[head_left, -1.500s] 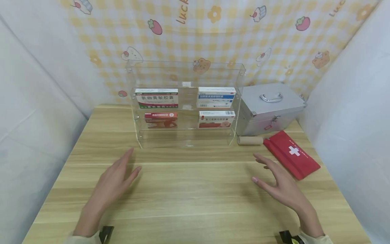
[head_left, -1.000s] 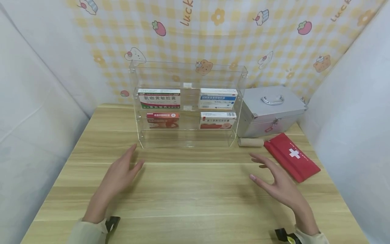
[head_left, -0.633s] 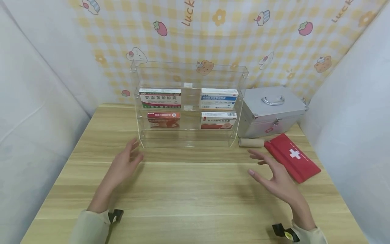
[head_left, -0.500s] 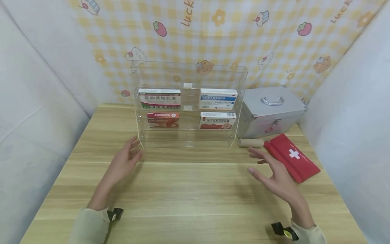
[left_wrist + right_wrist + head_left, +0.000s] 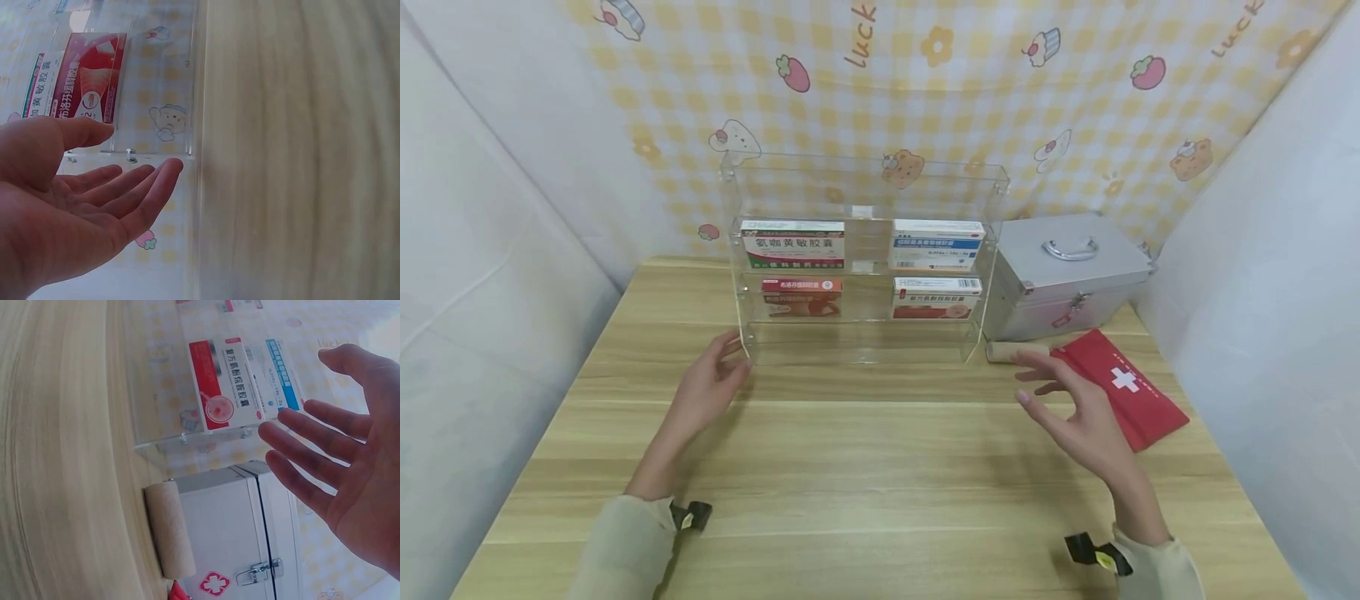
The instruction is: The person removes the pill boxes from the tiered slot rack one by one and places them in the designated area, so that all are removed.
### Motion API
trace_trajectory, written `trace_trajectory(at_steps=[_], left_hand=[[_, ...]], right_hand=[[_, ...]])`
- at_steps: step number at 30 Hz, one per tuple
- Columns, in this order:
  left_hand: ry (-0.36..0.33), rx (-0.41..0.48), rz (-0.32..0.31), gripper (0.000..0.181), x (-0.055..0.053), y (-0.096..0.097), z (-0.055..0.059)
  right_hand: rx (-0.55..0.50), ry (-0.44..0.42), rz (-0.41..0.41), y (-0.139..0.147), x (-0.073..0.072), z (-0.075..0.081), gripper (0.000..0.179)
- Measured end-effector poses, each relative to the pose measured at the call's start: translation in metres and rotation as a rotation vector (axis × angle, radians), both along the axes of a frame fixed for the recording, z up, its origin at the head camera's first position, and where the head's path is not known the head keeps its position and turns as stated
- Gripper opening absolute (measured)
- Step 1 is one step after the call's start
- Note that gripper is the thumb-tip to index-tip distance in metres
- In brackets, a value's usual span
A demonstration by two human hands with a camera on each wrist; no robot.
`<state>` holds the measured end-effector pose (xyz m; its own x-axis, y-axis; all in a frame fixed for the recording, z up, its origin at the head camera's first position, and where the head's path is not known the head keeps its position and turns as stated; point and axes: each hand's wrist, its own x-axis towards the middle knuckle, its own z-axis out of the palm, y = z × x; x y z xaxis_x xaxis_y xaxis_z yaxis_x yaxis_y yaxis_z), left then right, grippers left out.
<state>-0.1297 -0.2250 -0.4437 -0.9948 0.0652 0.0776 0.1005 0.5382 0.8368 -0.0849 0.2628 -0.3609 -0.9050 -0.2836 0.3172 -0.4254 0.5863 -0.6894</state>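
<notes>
A clear acrylic display rack (image 5: 863, 354) stands at the back of the wooden table. On its tiers sit a white-green-red medicine box (image 5: 793, 246), a red medicine box (image 5: 802, 298), a white-blue medicine box (image 5: 936, 247) and a white-red medicine box (image 5: 936, 300). My left hand (image 5: 703, 392) is at the rack's lower left corner, fingers outside the side panel and thumb in front; contact cannot be told. My right hand (image 5: 1090, 421) hovers holding nothing, fingers spread and slightly bent, right of the rack and partly covering the beige bandage roll (image 5: 1000, 352) and red first-aid pouch (image 5: 1138, 400).
A silver metal case (image 5: 1060, 275) with a top handle stands right of the rack. Behind it all hangs a yellow checked cloth (image 5: 865, 108). White curtains (image 5: 497, 250) close off both sides of the wooden table (image 5: 865, 483).
My left hand has moved forward and slightly right, up to the rack's lower left corner. My right hand has moved forward a little, toward the bandage roll. The boxes stay in place.
</notes>
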Motion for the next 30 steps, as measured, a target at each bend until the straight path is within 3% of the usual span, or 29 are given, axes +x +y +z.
trace_trajectory(at_steps=[13,21,30], left_hand=[[0.012,0.034,0.028,0.055,-0.009,0.001,-0.002],[-0.037,0.084,0.054,0.058,-0.012,0.003,-0.001],[-0.043,0.136,0.060,0.060,-0.015,0.004,-0.001]], right_hand=[[-0.003,0.019,0.001,-0.010,-0.012,0.010,0.045],[0.011,0.010,-0.011,-0.014,-0.019,0.014,0.042],[0.009,0.031,-0.009,-0.001,-0.040,-0.009,0.045]])
